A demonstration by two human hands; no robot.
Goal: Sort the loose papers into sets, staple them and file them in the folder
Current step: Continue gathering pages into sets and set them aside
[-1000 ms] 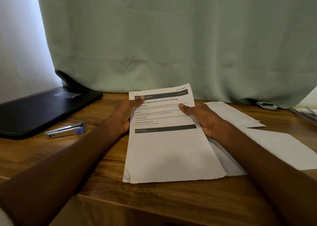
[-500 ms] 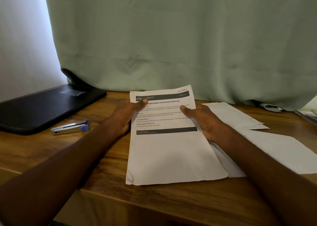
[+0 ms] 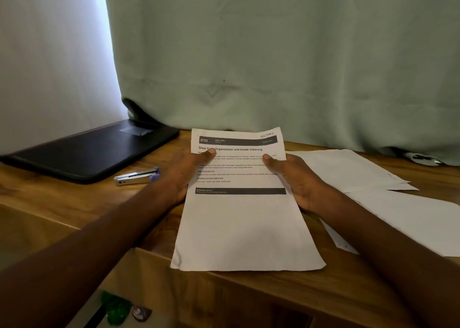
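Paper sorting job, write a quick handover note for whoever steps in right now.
Left hand and right hand grip the printed set by its sides, thumbs on top, bottom edge on the desk.
Stapler lies untouched left of the left hand, beside the black folder, which is closed.
More loose sheets lie to the right.
Done: one set gathered, by the look of it.
Left: staple it, sort the remaining sheets, file everything.

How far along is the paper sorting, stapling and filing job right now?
Early stage. Done: nothing visibly stapled or filed. In hand: the left hand and right hand hold a printed white paper set headed "Section 1" by its sides. Left: loose white sheets lie to the right, the silver stapler with blue end sits untouched, and the closed black folder awaits.
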